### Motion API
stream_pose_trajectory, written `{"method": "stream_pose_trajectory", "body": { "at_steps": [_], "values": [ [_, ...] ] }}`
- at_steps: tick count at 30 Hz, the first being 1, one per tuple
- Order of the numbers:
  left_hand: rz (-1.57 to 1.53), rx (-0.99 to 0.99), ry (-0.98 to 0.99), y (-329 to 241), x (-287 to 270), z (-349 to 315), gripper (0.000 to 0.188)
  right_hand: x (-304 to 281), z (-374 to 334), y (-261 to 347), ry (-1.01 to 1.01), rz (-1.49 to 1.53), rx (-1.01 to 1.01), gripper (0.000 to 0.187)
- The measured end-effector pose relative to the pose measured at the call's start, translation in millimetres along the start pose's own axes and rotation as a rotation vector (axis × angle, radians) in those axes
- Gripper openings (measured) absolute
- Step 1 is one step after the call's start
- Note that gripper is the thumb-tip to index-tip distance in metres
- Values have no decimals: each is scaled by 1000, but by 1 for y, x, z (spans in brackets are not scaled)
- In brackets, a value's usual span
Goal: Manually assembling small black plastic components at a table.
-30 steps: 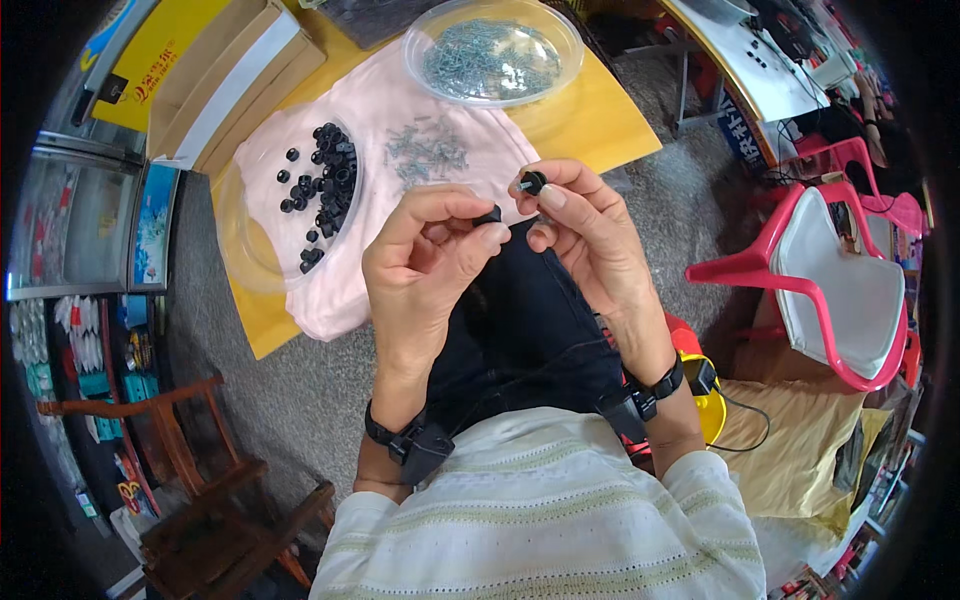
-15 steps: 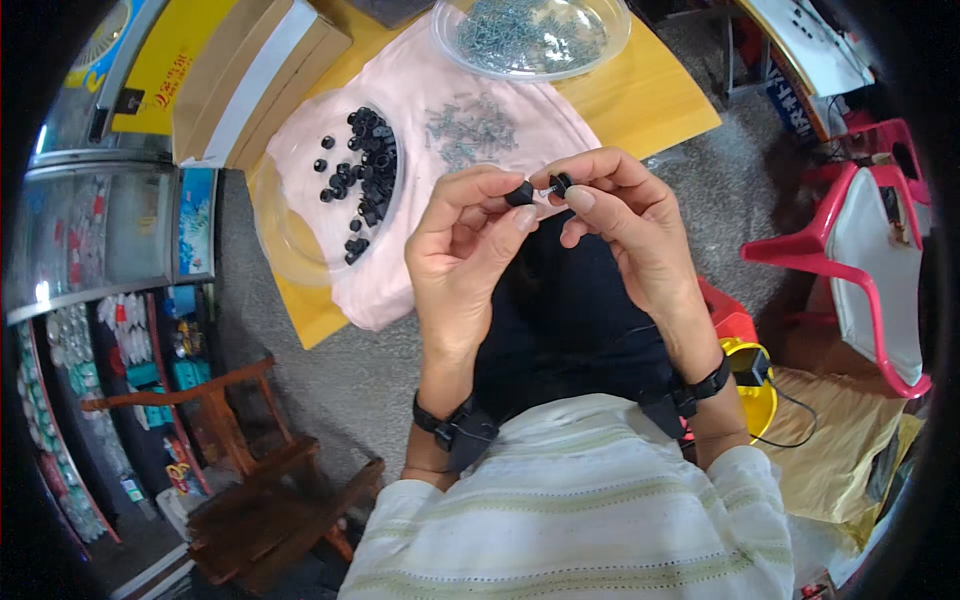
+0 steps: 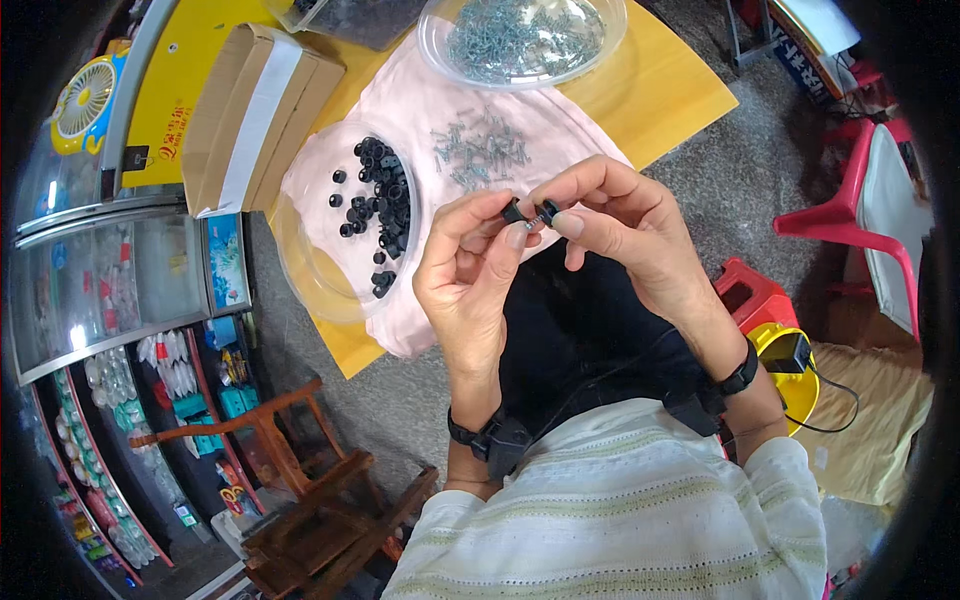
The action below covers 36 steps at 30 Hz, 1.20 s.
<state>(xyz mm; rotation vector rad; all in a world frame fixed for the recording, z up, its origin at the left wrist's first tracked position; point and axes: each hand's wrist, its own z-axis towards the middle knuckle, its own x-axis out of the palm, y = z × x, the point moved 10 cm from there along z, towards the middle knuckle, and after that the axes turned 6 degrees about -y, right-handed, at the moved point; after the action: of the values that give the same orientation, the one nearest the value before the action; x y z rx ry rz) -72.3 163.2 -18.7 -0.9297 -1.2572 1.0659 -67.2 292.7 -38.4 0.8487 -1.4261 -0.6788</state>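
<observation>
Above the near edge of the pink cloth, both hands meet fingertip to fingertip. My left hand (image 3: 468, 275) pinches a small black plastic piece (image 3: 512, 210) between thumb and forefinger, its other fingers curled. Between the two hands a short silver screw (image 3: 534, 223) slants from one black piece toward the other. My right hand (image 3: 645, 230) grips a second small black piece (image 3: 549, 210) at the screw's other end. The fingertips partly cover both pieces, so I cannot tell how far the screw goes into either one.
A shallow clear bowl (image 3: 297, 275) holds many black pieces. Loose screws (image 3: 480, 150) lie on the pink cloth (image 3: 395, 325), with a clear tub (image 3: 613, 58) of screws behind. A cardboard box (image 3: 215, 135) stands far left, a wooden chair (image 3: 285, 450) left, a pink chair (image 3: 845, 225) right.
The whole view has shifted, and the table things appear a little lower and further right. Both hands keep their pinch, while the black pieces and the screw between them are tilted differently.
</observation>
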Motion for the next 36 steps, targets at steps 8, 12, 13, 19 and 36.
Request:
{"method": "stream_pose_trajectory", "body": {
  "at_steps": [8,12,13,19,36],
  "values": [
    [-35,-1,-32,-5,-7,-8,27,-3,-3,6,-59,-58,-60,19],
    [-142,12,-5,-11,-5,-12,23,6,-9,18,-87,-173,-155,18],
    [-177,-1,8,-10,-4,-14,23,9,-12,21,-96,-182,-177,18],
    [-341,-61,40,-10,-2,-22,26,25,-22,36,-69,-252,-251,16],
    [-315,-12,95,-23,6,-22,30,37,-38,72,-57,-543,-431,17]
  ]
}}
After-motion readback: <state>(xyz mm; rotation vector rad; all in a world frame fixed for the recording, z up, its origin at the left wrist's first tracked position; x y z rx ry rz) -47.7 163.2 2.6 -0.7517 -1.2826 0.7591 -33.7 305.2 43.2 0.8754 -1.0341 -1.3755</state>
